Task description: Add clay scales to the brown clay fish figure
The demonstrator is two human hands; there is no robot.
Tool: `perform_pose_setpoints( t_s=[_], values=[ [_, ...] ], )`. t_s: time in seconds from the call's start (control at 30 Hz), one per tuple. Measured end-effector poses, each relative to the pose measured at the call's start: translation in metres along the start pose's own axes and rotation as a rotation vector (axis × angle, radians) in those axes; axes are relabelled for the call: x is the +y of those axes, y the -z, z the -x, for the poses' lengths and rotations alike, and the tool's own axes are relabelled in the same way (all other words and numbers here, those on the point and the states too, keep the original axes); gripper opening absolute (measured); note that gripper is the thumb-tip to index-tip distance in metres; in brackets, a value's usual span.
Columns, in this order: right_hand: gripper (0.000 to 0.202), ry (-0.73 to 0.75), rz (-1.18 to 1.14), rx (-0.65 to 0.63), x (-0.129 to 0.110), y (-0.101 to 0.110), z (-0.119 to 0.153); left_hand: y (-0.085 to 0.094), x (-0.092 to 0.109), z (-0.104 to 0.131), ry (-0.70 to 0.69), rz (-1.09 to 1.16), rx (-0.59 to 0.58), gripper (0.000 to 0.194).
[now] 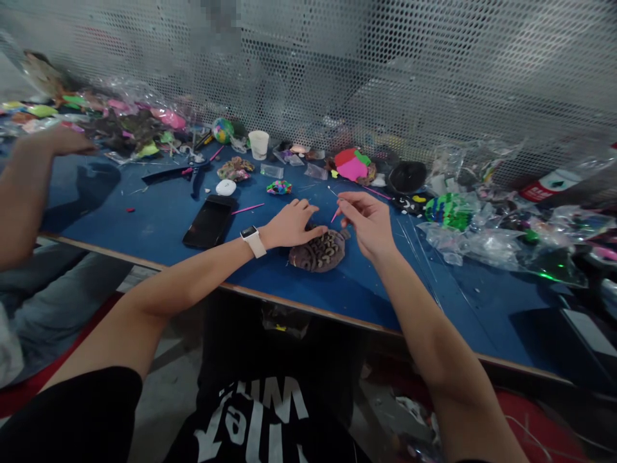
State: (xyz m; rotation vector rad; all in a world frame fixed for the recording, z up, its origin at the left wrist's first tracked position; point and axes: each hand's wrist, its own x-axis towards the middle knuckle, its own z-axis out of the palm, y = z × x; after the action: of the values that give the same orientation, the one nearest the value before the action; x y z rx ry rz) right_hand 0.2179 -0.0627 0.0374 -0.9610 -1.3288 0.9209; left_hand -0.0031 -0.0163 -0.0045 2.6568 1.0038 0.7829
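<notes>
A dark brown clay piece [318, 256] with curved, scale-like relief lies on the blue table in front of me. My left hand [289, 225], with a white-strapped watch on its wrist, rests at the piece's upper left. Its fingers are stretched out and its thumb lies over the piece; part of the clay is hidden under it. Above the right side of the piece, my right hand [365, 220] pinches a thin pink stick tool [336, 214], whose pointed end slants down. A fine pale-tipped shaft also sticks out above those fingers.
A black phone [210, 222], a white case [225, 187] and pliers [195, 173] lie left. Behind stand a paper cup [259, 145] and colourful clay pieces [351, 165]. Plastic bags [463, 241] crowd the right. Another person's arm [29, 173] reaches in at far left.
</notes>
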Motion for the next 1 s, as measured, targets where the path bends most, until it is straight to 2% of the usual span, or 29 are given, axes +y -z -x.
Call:
perform_pose_setpoints(
  t_s=[0.13, 0.27, 0.43, 0.6, 0.67, 0.77, 0.83, 1.0],
  values=[
    [0.049, -0.013, 0.041, -0.011, 0.003, 0.005, -0.002, -0.006, -0.001, 0.001, 0.073, 0.015, -0.051, 0.058],
    [0.048, -0.004, 0.045, 0.024, 0.004, 0.007, -0.004, 0.005, 0.003, -0.004, 0.109, 0.135, -0.093, 0.048],
    [0.039, 0.138, 0.180, 0.102, 0.001, 0.020, -0.008, 0.022, 0.008, -0.006, 0.117, 0.407, -0.151, 0.052],
    [0.033, 0.249, 0.395, 0.103, -0.014, 0.039, -0.010, 0.026, 0.012, -0.004, 0.160, 0.580, -0.160, 0.045],
    [0.026, 0.282, 0.463, 0.082, -0.019, 0.042, -0.009, 0.025, 0.011, -0.005, 0.159, 0.612, -0.078, 0.041],
    [0.014, 0.337, 0.535, 0.036, -0.021, 0.042, -0.007, 0.026, 0.009, -0.008, 0.168, 0.559, 0.143, 0.038],
    [0.009, 0.372, 0.568, 0.009, -0.019, 0.039, -0.006, 0.027, 0.007, -0.009, 0.165, 0.518, 0.243, 0.036],
    [0.010, 0.367, 0.626, -0.027, -0.012, 0.028, -0.003, 0.029, 0.008, -0.009, 0.128, 0.465, 0.328, 0.035]
  ],
)
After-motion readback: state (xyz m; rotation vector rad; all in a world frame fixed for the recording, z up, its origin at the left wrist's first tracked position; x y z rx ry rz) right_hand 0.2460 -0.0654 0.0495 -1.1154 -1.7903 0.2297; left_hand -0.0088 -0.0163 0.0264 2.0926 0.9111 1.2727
